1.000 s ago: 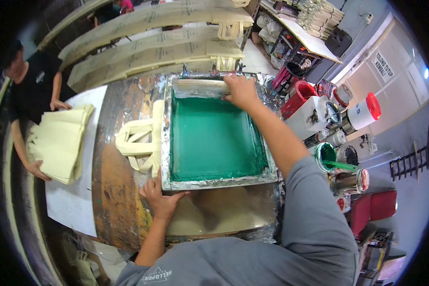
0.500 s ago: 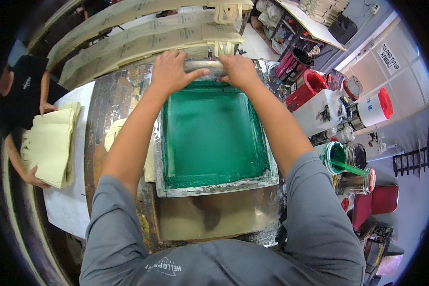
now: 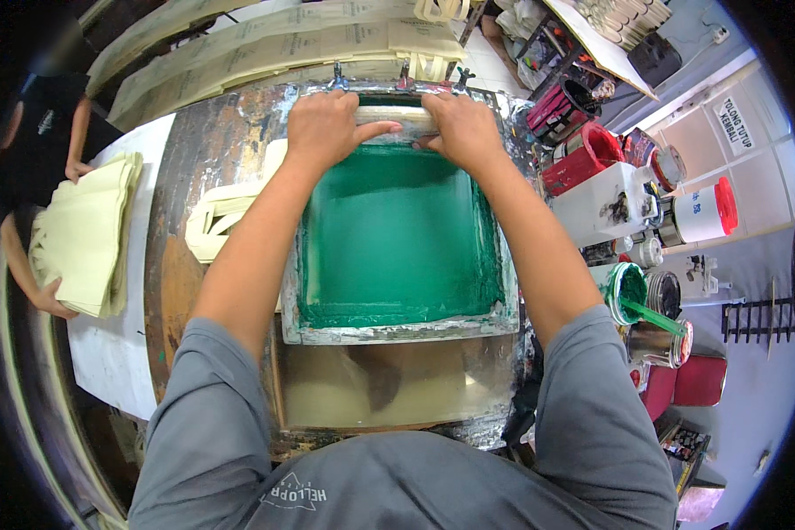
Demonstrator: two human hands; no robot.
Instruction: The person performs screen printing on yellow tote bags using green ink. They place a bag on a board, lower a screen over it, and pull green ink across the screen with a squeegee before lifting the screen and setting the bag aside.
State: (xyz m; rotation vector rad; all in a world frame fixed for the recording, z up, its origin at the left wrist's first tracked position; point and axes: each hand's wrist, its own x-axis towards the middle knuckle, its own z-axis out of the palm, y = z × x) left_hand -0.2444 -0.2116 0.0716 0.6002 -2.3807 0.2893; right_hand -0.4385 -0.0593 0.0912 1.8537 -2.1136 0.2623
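Note:
A screen-printing frame (image 3: 397,336) with a mesh (image 3: 393,238) coated in green ink lies in front of me. Across its far end rests a squeegee (image 3: 393,115) with a pale, worn handle. My left hand (image 3: 322,130) grips the squeegee's left end, thumb pointing inward. On its right end, my right hand (image 3: 462,128) is closed in the same way. The squeegee's blade edge is hard to make out. Partly hidden by my left forearm, a pale yellow fabric bag (image 3: 216,221) with handles lies left of the frame.
On the left, another person holds a stack of pale yellow bags (image 3: 84,234) over a white board (image 3: 115,353). Printed bags (image 3: 309,44) lie on racks beyond the table. To the right stand a red bucket (image 3: 583,159) and an open green ink jar (image 3: 627,287). Clamps (image 3: 404,78) line the far edge.
The squeegee has come slightly toward me, and a strip of green now shows behind it. My view has shifted, uncovering more of the bag on the left. The other person still holds the stack.

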